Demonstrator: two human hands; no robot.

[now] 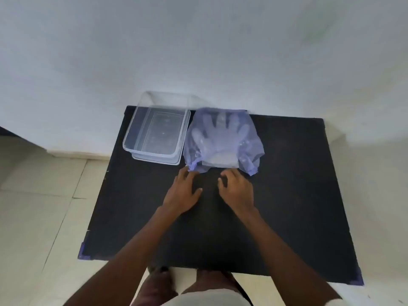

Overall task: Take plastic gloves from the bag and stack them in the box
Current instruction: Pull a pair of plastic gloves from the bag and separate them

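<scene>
Near the bag's [223, 140] open edge, both hands [182, 192] [237, 191] hover spread, holding nothing.

A plain indoor room, likely in a home. A low black table [287, 195] stands against a bare white wall [198, 51] on a pale tiled floor [44, 206].

No text, label, brand, number or sign can be read anywhere in the head view: the clear plastic box [155, 131] at about eleven o'clock shows only faint moulded marks on its floor, too blurred to make out, and the purple bag [223, 140] near twelve o'clock carries no legible print
</scene>
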